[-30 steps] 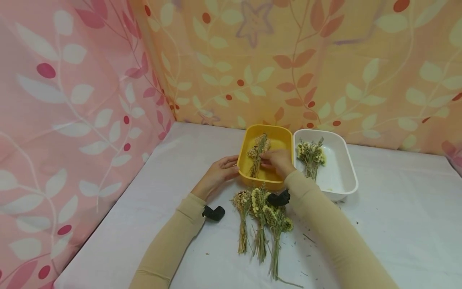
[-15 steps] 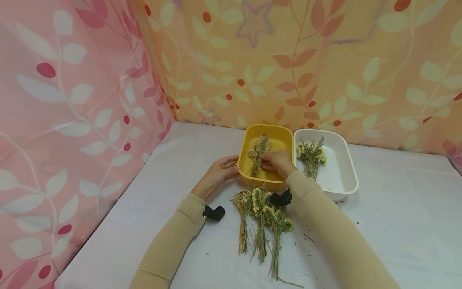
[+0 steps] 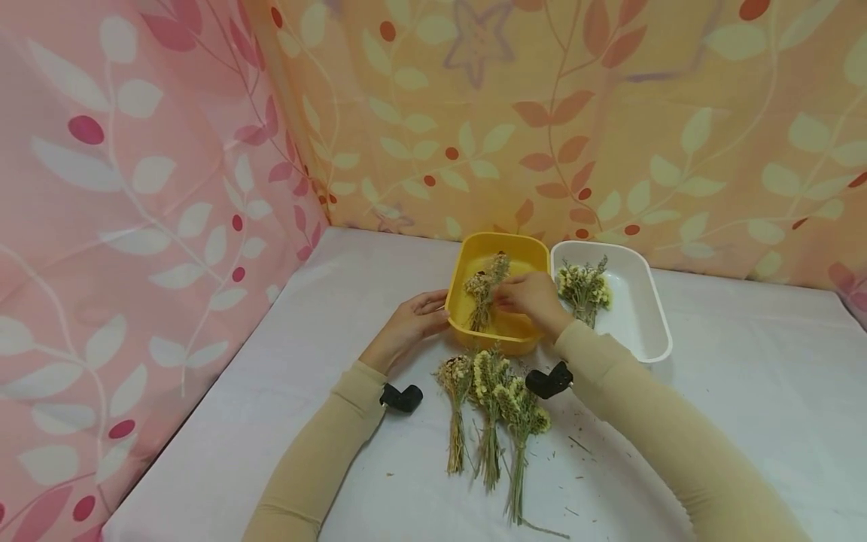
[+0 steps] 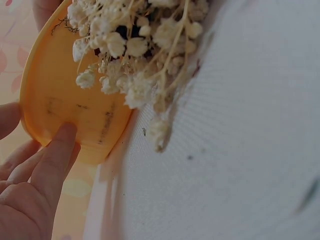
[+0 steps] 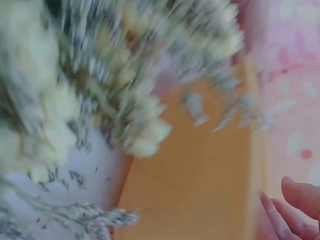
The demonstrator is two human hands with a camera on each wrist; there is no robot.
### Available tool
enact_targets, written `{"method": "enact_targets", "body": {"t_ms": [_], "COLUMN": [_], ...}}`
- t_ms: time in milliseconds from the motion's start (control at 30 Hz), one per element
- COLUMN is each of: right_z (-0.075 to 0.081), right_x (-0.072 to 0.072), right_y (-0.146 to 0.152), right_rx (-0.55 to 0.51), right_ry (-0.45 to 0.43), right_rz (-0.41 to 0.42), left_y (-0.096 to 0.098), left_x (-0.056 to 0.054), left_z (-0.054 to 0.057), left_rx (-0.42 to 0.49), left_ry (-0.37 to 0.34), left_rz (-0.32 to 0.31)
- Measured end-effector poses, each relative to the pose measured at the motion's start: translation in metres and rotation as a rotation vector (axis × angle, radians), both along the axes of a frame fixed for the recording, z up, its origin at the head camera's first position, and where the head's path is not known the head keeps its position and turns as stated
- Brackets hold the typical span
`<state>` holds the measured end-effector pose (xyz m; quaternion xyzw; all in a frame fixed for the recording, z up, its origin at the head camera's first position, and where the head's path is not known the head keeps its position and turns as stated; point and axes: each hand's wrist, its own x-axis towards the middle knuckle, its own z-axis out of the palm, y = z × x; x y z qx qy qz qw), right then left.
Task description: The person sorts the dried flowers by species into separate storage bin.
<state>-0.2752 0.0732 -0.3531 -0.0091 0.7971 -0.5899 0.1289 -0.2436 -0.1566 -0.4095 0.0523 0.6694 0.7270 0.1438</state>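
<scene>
A bunch of dried flowers with tan heads lies in the yellow bin. Beside its stems is my right hand, over the inside of the bin. In the right wrist view the right thumb stands apart from the fingers, nothing visible between them; the bin wall hides the bunch. My left hand rests its fairly straight fingers on the bin's left outer side, also seen as a hand in the left wrist view. In front of the bin lie a tan bunch and two pale-yellow bunches.
Right of the yellow bin, touching it, is a white bin holding a pale-yellow bunch. Stem bits litter the white tabletop. A patterned cloth wall rises behind, and a pink one on the left.
My right hand and forearm have shifted to the right, and the tan heads in the yellow bin have moved slightly and spread. The left hand stays in place.
</scene>
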Motion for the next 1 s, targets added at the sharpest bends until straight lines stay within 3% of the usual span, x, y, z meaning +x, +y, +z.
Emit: {"method": "enact_targets", "body": {"t_ms": [200,367,600,1000], "right_z": [0.015,0.019,0.016,0.006], "right_x": [0.020,0.044,0.077,0.112], "right_y": [0.016,0.028,0.049,0.072], "right_rx": [-0.147,-0.138,-0.098,-0.087], "right_ry": [-0.059,-0.060,-0.055,-0.115], "right_rz": [0.025,0.027,0.090,0.109], "left_y": [0.000,-0.001,0.000,0.001], "left_x": [-0.001,-0.001,-0.001,-0.002], "left_z": [-0.001,-0.002,-0.001,-0.002], "left_rx": [-0.003,0.015,-0.016,-0.017], "left_ry": [0.006,0.007,-0.011,-0.017], "left_rz": [-0.011,-0.017,0.005,0.006]}}
